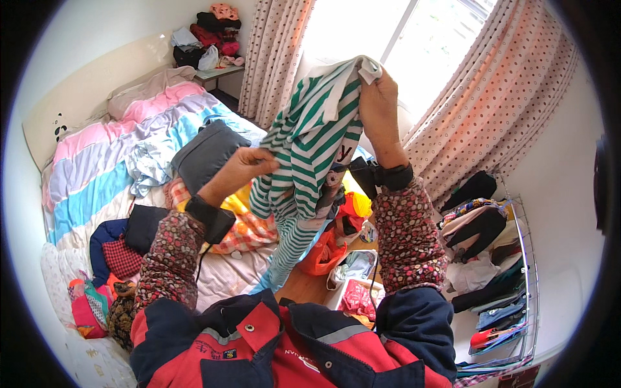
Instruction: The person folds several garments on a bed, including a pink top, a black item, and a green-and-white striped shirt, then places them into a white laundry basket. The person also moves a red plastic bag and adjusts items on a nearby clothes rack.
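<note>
A green-and-white striped long-sleeved garment [310, 160] hangs in front of me, its white neckband bunched at the top. My right hand [381, 102] is raised high and grips it by that neckband. Lower and to the left, my left hand [254, 162] is at the edge of the striped cloth; whether its fingers pinch the fabric or only touch it cannot be told. The garment's lower end dangles near the bed's edge. Black straps with dark devices are on both my wrists.
The bed [87, 194] holds a dark grey cushion [211, 150], an orange checked cloth and folded clothes. Below are a red plastic bag [324, 254] and white bins [354, 266] with clothes. A wire rack [526, 271] of hanging clothes stands right; a side table [218, 72] with piled clothes stands behind.
</note>
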`<action>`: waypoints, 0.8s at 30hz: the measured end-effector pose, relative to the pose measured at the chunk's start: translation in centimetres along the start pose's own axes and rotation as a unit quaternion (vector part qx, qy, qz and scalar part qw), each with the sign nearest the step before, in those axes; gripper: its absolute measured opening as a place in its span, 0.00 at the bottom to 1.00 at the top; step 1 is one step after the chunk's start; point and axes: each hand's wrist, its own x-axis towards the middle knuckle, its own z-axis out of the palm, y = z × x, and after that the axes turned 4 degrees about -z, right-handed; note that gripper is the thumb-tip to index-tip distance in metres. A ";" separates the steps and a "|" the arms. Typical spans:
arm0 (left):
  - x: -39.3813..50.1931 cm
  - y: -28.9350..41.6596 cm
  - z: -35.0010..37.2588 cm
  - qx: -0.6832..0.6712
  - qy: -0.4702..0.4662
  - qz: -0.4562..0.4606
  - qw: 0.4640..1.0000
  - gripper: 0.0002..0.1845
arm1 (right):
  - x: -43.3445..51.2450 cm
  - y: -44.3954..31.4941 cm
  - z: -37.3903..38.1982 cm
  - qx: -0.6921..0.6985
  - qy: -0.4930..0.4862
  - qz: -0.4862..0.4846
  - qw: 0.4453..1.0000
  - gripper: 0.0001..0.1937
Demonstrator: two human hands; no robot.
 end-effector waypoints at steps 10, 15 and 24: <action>-3.5 13.8 -7.9 0.346 0.272 0.129 0.889 0.17 | 2.0 1.5 0.3 -0.065 0.031 0.005 0.997 0.16; -5.8 16.9 -9.1 0.314 0.354 0.098 0.876 0.20 | 3.3 -0.1 3.9 0.037 0.053 -0.050 0.997 0.21; -12.2 16.6 -17.4 0.291 0.412 -0.029 0.863 0.44 | 4.2 1.1 13.4 0.004 0.030 0.009 1.000 0.22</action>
